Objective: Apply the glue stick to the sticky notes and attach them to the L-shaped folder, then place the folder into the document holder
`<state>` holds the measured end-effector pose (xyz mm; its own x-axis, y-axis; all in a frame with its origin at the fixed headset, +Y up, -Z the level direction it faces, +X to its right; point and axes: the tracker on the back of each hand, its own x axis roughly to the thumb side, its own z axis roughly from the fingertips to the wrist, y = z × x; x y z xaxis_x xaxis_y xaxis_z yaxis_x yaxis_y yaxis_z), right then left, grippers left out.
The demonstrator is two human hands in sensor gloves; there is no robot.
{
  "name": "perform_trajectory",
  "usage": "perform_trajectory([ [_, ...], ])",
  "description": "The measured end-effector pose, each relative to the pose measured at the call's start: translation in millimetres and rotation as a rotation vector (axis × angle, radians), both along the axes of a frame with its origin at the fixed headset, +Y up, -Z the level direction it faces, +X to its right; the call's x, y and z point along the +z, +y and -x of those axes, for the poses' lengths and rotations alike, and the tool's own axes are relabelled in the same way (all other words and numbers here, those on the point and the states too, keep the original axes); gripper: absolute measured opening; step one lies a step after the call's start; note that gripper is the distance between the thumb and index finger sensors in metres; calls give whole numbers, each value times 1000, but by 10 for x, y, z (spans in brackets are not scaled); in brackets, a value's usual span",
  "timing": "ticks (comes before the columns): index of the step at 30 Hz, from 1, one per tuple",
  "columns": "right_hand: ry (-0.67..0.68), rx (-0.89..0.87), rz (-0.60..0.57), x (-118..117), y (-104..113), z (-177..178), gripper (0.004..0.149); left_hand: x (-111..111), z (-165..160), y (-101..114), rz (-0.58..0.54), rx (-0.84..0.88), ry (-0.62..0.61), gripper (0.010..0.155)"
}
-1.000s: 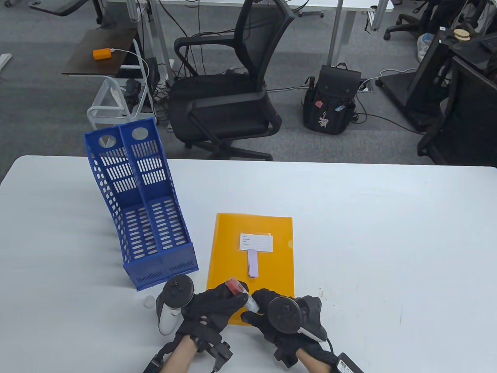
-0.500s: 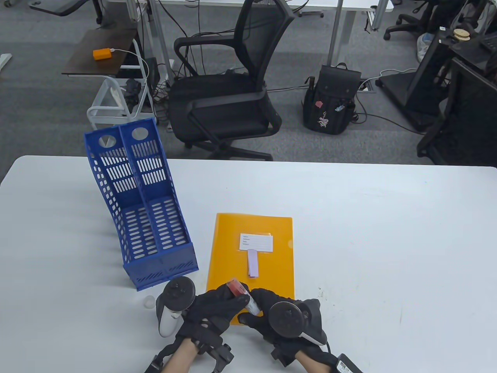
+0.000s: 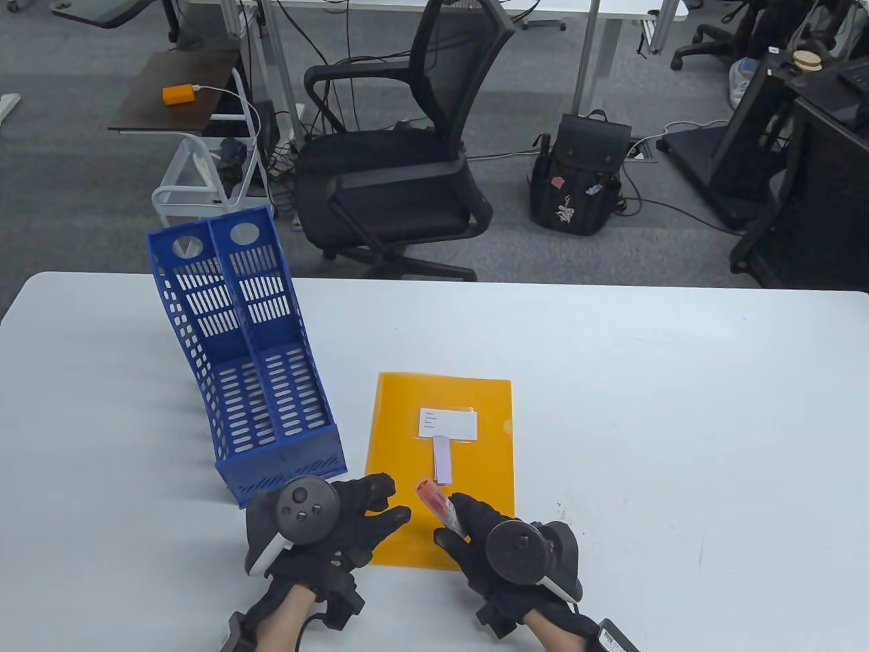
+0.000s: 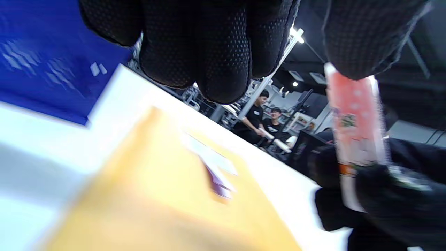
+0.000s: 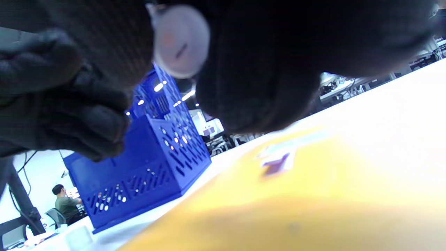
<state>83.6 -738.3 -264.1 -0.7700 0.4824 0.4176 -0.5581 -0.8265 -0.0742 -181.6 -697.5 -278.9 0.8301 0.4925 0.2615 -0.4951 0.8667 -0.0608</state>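
Your right hand (image 3: 502, 550) gripping glue stick (image 3: 438, 504), fingers curled round it, red end tilting up over folder (image 3: 441, 468). Your left hand (image 3: 339, 526) resting fingers spread on folder's near left corner, holding nothing. Folder lying flat toward desk's (image 3: 679, 407) near edge, purple sticky note (image 3: 442, 460) lying on it under white label (image 3: 448, 424). Blue holder (image 3: 251, 367) standing just left of folder.

Left hand (image 3: 339, 526): let go of the red-capped glue stick (image 3: 438, 504), moved left, fingers now spread over the orange plastic folder's (image 3: 407, 468) near-left corner.
Right hand (image 3: 499, 550): alone grips the stick.
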Motion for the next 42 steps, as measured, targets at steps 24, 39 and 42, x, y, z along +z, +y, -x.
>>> perform_trajectory([
  [24, 41, 76, -8, 14, -10, 47, 63, -194, 641, -258, 215, -808, 404, 70],
  [39, 46, 102, 8, 6, -21, 60, 63, -217, 754, -528, 302, -854, 385, 70],
  [42, 46, 106, 11, 4, -24, 62, 63, -224, 760, -532, 297, -850, 391, 66],
])
